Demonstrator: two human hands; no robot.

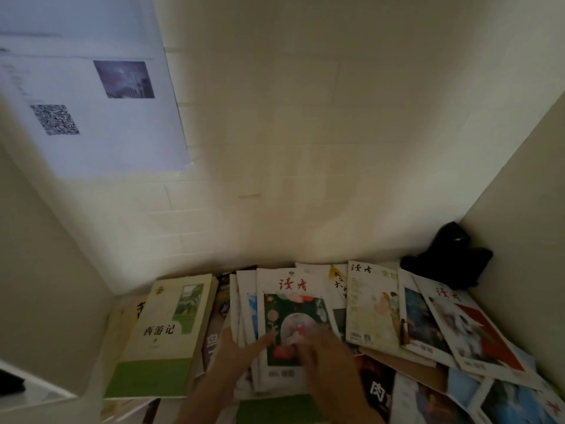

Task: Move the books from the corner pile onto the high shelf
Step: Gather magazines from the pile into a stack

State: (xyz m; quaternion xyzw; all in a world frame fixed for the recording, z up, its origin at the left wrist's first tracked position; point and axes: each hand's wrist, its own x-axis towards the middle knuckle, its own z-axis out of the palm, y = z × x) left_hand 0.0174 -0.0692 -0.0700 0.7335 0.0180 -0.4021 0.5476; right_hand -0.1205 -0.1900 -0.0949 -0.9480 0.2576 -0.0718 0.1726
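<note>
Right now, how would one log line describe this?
hands: left hand, right hand | on: dark-green floral magazine | grip: unclear | pile: spread in corner

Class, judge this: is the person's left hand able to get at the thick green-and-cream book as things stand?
Probably yes. The left hand lies just right of the green-and-cream book, which sits on top with nothing covering it.

Above and beyond the right hand (321, 356) open air runs to the back wall (305, 148). Books crowd every side: a green-banded book (162, 341) left of the left hand (232, 359), overlapping magazines (428, 325) right. A black object (449, 258) fills the far-right corner, with side walls close on both flanks.
</note>
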